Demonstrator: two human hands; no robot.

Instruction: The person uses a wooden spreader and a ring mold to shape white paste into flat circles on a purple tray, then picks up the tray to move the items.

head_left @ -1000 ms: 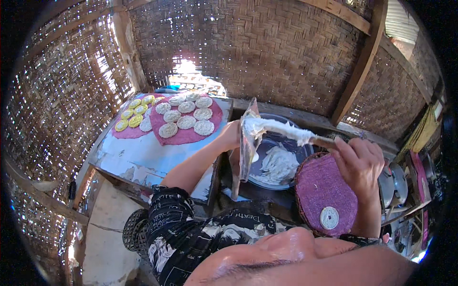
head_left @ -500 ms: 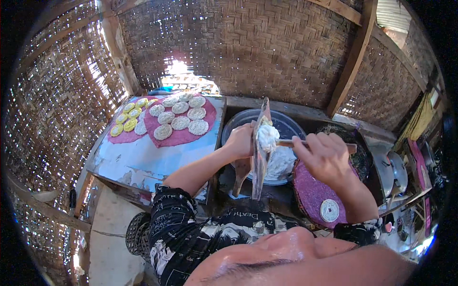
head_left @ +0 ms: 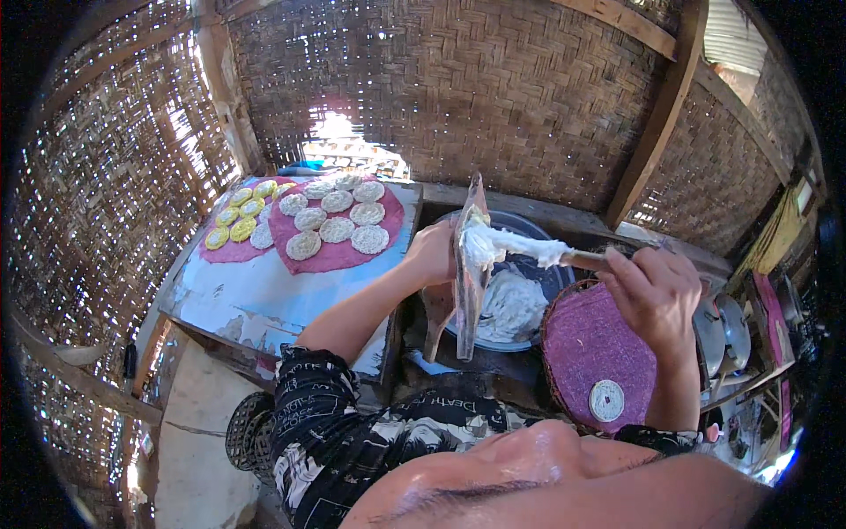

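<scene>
My left hand (head_left: 430,254) grips a wooden press (head_left: 469,309) that stands upright over the basin; my palm is partly hidden behind it. White sticky dough (head_left: 478,247) clings to the press's right side. My right hand (head_left: 656,286) is closed round a wooden stick (head_left: 586,259), held to the right of the press. A strand of dough stretches between the press and the stick's tip. Beneath, a metal basin (head_left: 538,234) holds more white dough (head_left: 511,304). Beside it, below my right hand, lies a round pink cloth-covered tray (head_left: 590,339) bearing one white lacy disc (head_left: 606,400).
On the left a pale blue table (head_left: 264,295) carries pink cloths (head_left: 304,261) with several white discs (head_left: 337,230) and yellow discs (head_left: 242,229). Metal pots (head_left: 731,331) stand at the far right. A woven bamboo wall (head_left: 520,106) and a wooden post (head_left: 659,115) rise behind.
My right hand has drawn the stick to the right, away from the press, pulling the dough into a long strand. My left hand with the press has shifted slightly left.
</scene>
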